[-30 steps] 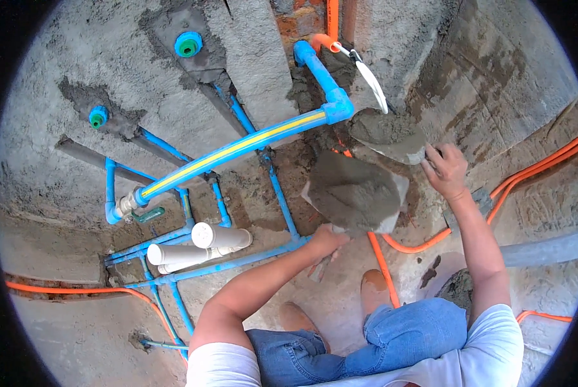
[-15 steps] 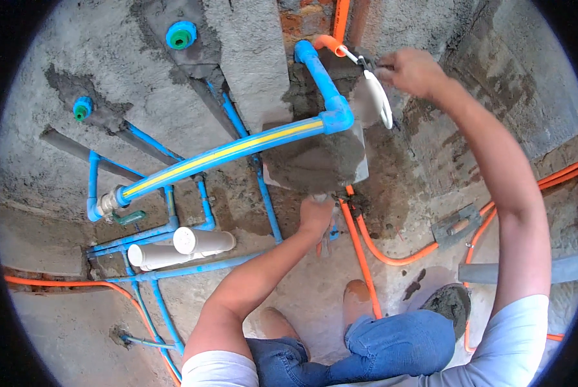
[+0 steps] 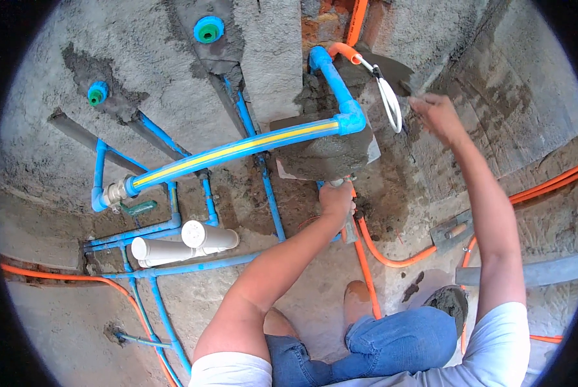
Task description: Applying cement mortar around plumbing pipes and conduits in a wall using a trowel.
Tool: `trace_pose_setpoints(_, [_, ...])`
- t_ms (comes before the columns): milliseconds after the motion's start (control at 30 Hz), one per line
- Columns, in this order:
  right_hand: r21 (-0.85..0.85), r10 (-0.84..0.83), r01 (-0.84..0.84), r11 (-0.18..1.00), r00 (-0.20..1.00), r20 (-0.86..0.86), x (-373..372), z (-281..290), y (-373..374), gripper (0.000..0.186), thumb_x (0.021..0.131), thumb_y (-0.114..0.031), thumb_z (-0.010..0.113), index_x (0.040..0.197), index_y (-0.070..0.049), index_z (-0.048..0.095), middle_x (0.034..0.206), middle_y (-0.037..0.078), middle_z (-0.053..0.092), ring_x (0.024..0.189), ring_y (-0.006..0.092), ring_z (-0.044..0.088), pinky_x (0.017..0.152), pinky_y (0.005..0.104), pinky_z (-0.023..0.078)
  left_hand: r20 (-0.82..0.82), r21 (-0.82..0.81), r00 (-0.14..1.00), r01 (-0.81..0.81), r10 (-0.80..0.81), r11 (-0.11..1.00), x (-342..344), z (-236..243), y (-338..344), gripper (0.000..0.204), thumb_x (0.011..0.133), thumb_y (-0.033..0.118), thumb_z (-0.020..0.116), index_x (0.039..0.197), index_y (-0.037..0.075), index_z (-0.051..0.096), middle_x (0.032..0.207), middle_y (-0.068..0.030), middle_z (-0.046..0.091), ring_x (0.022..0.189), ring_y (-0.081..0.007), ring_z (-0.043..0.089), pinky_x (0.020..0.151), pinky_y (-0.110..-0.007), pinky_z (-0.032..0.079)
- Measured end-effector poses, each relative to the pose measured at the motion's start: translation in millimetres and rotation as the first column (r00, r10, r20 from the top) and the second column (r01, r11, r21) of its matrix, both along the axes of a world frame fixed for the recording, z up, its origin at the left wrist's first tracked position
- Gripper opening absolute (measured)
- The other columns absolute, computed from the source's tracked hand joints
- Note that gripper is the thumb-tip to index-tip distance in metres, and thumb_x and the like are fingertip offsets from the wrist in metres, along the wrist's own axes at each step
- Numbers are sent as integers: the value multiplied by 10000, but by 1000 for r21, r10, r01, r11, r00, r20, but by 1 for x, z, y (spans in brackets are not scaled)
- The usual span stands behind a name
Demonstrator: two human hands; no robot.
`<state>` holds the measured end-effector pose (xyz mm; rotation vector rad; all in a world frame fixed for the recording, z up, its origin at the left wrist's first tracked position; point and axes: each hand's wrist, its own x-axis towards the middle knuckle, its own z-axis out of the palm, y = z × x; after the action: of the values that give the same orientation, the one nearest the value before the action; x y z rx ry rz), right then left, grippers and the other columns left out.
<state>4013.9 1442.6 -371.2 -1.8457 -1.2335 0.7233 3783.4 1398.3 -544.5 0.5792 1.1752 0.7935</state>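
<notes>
My left hand (image 3: 336,201) is closed round the grip of a mortar hawk (image 3: 290,171), held below a thick blue pipe elbow. Wet grey mortar (image 3: 331,155) lies heaped on its board, partly hidden by the blue pipe with a yellow stripe (image 3: 237,150). My right hand (image 3: 438,116) grips a trowel by its handle. The trowel's dark blade (image 3: 391,72) is up at the wall, behind a looped white cable (image 3: 392,106). That cable comes out of an orange conduit end (image 3: 350,53) beside the upper blue elbow (image 3: 319,58).
Two green-plugged blue outlets (image 3: 208,29) sit in the wall at upper left. White pipe pieces (image 3: 211,237) lie on the floor near blue pipes. A flat trowel (image 3: 453,231), orange conduits (image 3: 392,261), a mortar bucket (image 3: 449,302) and a grey pipe (image 3: 547,271) are at right.
My right hand has moved down and away from the cable, and the trowel blade now shows at the wall. The view has shifted, so the wall and pipes appear farther right.
</notes>
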Motion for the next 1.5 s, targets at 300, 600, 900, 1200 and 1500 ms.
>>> trace_pose_setpoints(300, [101,-120,77,992,824,553,-46,-62,-28,356,895,-391,541,1062,-104,671,909,227,662,884,410,631,800,468,496,0,33,1000,-30,30,999,-7,3,3,107,809,113,612,823,44,531,622,-55,512,430,-171,486,358,-345,387])
trace_pose_setpoints(600, [-113,163,-123,986,857,489,6,35,16,391,875,-399,578,1017,-44,664,771,192,653,738,314,651,704,432,503,-10,23,1000,-26,26,999,6,-7,2,124,810,103,617,823,57,503,606,-55,502,407,-172,468,359,-352,381])
trace_pose_setpoints(900, [76,-199,197,978,980,25,-52,-96,-43,327,897,-359,581,930,-44,664,628,21,578,583,109,531,516,256,415,-11,120,998,-68,70,990,-17,-3,5,138,816,106,614,803,40,494,611,-64,508,417,-173,474,367,-337,377])
trace_pose_setpoints(1200, [-181,-180,17,983,212,-961,-169,-133,-39,319,863,-431,563,774,-129,510,587,4,474,484,144,451,456,290,379,-262,53,964,51,-36,997,-90,-43,-13,160,821,103,602,771,15,479,591,-74,511,423,-186,503,373,-343,395])
trace_pose_setpoints(1500, [52,83,143,988,-223,-971,-273,-123,56,318,929,-407,483,766,-134,489,658,31,501,552,184,463,509,349,402,-393,-24,903,181,-176,983,-125,-68,-44,166,812,106,615,759,5,494,561,-87,512,424,-200,495,405,-355,408])
